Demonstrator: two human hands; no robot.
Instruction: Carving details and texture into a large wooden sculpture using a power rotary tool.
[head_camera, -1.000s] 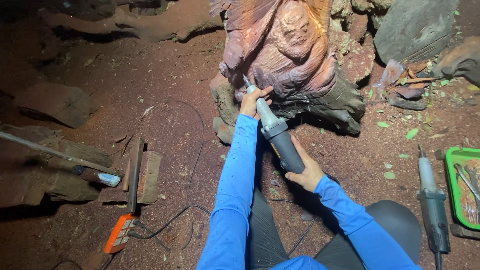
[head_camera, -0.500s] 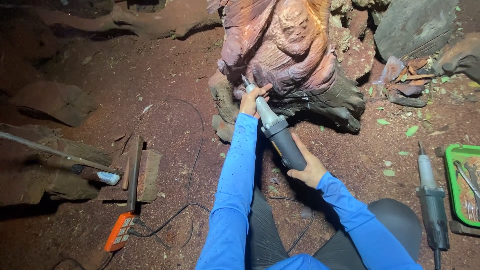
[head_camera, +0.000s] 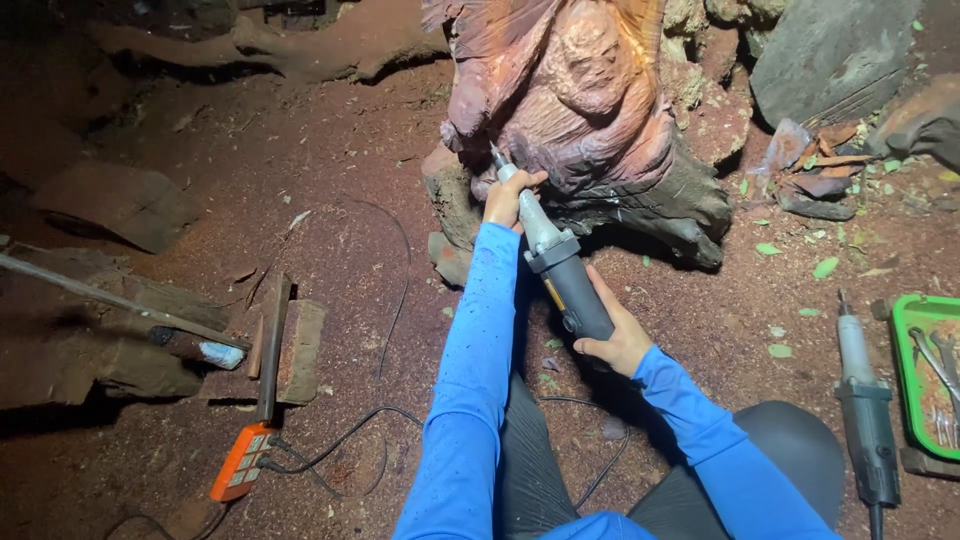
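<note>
Gripping grinder with both hands: left closed round nose, right round body; bit touching carving at 12 o'clock.

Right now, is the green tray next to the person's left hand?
No, the green tray sits far out on the right side, while the left hand steadies the grinder at the carving.

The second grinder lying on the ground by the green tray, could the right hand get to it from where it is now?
Probably yes, once freed. The right hand grips the die grinder body, so it is occupied. The spare grinder lies on open dirt on that side, nothing between them.
</note>
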